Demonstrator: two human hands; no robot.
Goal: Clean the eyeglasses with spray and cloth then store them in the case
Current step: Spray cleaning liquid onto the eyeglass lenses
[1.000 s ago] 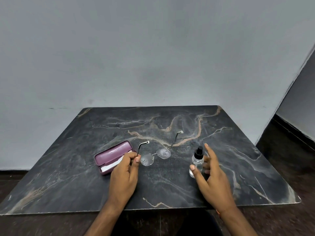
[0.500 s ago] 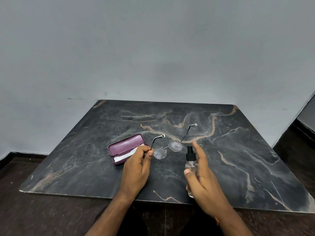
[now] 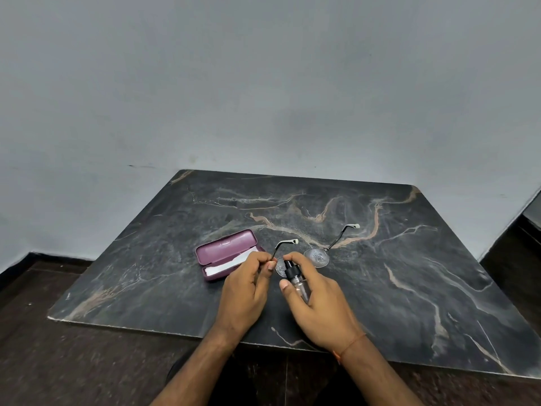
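Note:
Thin-framed eyeglasses [image 3: 317,256] with their arms unfolded are held just above the dark marble table [image 3: 409,273]. My left hand [image 3: 246,284] pinches the left arm near its hinge. My right hand [image 3: 317,306] grips a small clear spray bottle [image 3: 298,281] with a black nozzle, tilted toward the left lens, which the nozzle partly hides. My forefinger lies over the top of the nozzle. An open maroon glasses case [image 3: 225,249] lies to the left of my hands, with a white cloth [image 3: 231,263] inside it.
The table stands against a grey wall [image 3: 263,83]. Dark floor [image 3: 73,361] runs along the table's near and left edges. The right half of the tabletop is bare marble.
My right hand has lifted the spray bottle and carried it left, up to the left lens. The left hand keeps its pinch on the glasses arm. The camera has tilted down.

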